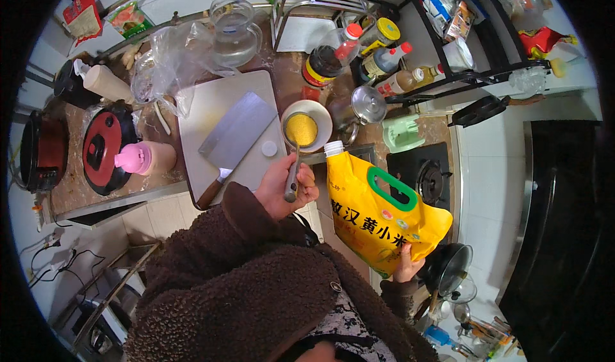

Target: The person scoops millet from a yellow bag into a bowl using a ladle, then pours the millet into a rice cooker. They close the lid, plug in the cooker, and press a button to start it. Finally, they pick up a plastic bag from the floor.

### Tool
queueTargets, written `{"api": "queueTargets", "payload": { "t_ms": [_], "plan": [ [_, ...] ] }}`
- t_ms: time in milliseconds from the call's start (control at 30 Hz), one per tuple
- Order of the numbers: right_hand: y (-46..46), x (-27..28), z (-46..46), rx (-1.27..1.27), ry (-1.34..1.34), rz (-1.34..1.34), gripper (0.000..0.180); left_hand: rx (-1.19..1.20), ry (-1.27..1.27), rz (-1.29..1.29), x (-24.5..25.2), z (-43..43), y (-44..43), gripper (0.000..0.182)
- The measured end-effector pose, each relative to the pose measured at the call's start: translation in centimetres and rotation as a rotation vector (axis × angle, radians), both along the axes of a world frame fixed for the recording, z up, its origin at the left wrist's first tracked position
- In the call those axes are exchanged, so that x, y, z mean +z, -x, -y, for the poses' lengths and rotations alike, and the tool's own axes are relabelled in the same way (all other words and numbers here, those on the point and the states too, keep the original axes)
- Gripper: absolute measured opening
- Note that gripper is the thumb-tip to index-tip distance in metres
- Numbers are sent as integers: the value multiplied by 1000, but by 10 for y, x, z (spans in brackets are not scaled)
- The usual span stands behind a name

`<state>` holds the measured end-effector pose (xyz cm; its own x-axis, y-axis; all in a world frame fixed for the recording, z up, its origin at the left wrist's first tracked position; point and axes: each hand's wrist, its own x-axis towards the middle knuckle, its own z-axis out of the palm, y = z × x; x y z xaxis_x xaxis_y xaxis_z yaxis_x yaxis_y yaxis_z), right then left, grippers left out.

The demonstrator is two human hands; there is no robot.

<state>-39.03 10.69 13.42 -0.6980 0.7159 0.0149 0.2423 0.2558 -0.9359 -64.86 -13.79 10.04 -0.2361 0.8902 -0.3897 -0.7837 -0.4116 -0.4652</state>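
My left hand (289,187) grips the handle of a metal ladle (291,186). The ladle's bowl, full of fine yellow grain (301,129), is over or inside a white bowl (325,121); contact is hard to tell. My right hand (408,266) supports the bottom corner of a yellow plastic grain bag (365,218) with a green carry handle (392,189). Its uncapped white spout (334,148) points up, close to the bowl. A white screw cap (269,148) lies on the cutting board (240,174), beside a cleaver (238,131) with a wooden handle.
Left on the counter are a pink-topped bottle (144,158), a red-and-black lidded pan (103,146) and a clear plastic bag (170,64). A glass pitcher (234,35), sauce jar (319,66) and metal pot (343,109) stand behind. A gas burner (430,179) is at right.
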Motion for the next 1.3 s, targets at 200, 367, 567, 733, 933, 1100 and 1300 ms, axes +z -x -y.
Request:
{"api": "queueTargets", "payload": {
  "t_ms": [200, 367, 567, 733, 933, 1100, 1300],
  "plan": [
    [-1, 2, 5, -11, -66, -34, 35, -36, 67, 61, 4, 2, -2, 31],
    [-4, 3, 2, -127, -68, -135, 37, -36, 54, 44, -3, 6, -8, 30],
    [-21, 0, -26, -233, -77, -148, 39, -61, 103, -26, -5, 8, -13, 31],
    [-3, -1, -44, -351, -113, -357, 38, -63, 138, -27, -3, 5, -15, 32],
    [31, -17, -69, -394, -128, -401, 33, -78, 201, -33, 2, 5, -15, 31],
    [58, -38, -84, -480, -100, -394, 28, -73, 205, -30, 5, 5, -16, 34],
    [67, -36, -84, -377, 1, -461, 29, -74, 225, -52, 7, 6, -18, 34]
  ]
}}
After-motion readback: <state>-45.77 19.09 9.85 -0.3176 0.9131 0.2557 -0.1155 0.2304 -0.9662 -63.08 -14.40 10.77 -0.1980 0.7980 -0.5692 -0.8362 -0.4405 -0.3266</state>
